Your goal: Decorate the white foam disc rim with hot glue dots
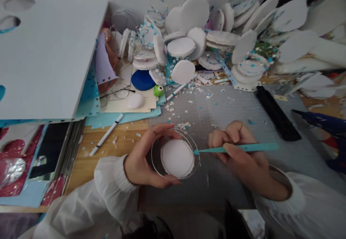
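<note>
My left hand (143,159) cups a clear round plastic shell (156,149) that holds a white foam disc (177,158), low over the grey cutting mat (216,116). My right hand (240,152) grips thin teal tweezers (243,148) like a pen. The tweezer tip touches the right rim of the shell beside the disc. Both wrists wear white sleeves.
A heap of white foam discs (189,41) fills the back of the mat. A white board (45,55) overhangs the left side. A black bar (277,113) and a blue glue gun (321,122) lie right. Pens (106,134), glasses (119,91), a blue disc (142,80) and paper scraps lie behind.
</note>
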`<act>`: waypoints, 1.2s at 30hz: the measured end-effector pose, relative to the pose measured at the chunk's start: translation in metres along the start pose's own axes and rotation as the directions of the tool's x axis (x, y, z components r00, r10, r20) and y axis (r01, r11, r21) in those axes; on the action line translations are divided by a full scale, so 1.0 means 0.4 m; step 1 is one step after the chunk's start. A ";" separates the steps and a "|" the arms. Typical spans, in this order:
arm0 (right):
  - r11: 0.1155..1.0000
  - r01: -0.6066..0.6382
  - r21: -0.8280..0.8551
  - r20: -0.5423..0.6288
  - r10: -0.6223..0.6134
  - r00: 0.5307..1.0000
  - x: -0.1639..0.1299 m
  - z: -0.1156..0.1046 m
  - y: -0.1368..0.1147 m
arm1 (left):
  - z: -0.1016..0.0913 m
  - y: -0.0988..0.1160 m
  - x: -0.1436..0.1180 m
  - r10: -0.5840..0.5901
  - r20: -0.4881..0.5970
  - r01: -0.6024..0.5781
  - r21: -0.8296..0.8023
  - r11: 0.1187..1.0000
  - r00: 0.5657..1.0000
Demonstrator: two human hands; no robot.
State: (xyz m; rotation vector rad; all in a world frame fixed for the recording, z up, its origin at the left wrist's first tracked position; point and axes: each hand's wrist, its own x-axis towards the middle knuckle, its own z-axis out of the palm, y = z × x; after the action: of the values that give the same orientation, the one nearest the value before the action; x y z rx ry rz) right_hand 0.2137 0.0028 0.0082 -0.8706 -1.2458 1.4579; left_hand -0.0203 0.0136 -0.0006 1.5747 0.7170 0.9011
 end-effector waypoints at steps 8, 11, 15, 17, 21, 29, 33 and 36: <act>0.993 -0.045 0.106 0.072 0.038 0.997 -0.017 0.006 -0.011 | 0.007 -0.021 -0.009 0.090 -0.031 -0.089 0.009 0.996 0.996; 0.992 -0.048 0.118 0.082 0.039 0.996 -0.020 0.007 -0.012 | 0.008 -0.021 -0.010 0.099 -0.042 -0.098 0.020 0.995 0.994; 0.991 -0.049 0.128 0.087 0.038 0.995 -0.024 0.005 -0.012 | 0.008 -0.021 -0.010 0.117 -0.051 -0.116 0.030 0.993 0.992; 0.990 -0.054 0.128 0.090 0.042 0.995 -0.027 0.004 -0.010 | 0.007 -0.024 -0.011 0.118 -0.046 -0.116 0.042 0.992 0.992; 0.989 -0.059 0.134 0.089 0.048 0.995 -0.028 0.003 -0.009 | 0.004 -0.029 -0.013 0.124 -0.035 -0.121 0.080 0.989 0.992; 0.991 -0.058 0.124 0.077 0.048 0.996 -0.020 0.007 -0.018 | 0.006 -0.021 -0.010 0.139 -0.035 -0.132 0.150 0.980 0.990; 0.997 -0.069 0.040 0.100 0.065 0.993 -0.028 0.004 -0.016 | 0.004 -0.020 -0.008 0.156 -0.035 -0.147 0.181 0.972 0.987; 0.999 -0.040 -0.025 0.115 0.043 0.992 -0.032 0.000 -0.012 | 0.002 -0.019 -0.007 0.170 -0.029 -0.161 0.202 0.966 0.985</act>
State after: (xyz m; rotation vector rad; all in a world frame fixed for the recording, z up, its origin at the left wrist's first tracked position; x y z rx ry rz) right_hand 0.2182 -0.0094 0.0117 -0.8416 -1.3390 1.5484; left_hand -0.0211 0.0122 -0.0087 1.8173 0.7344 1.0160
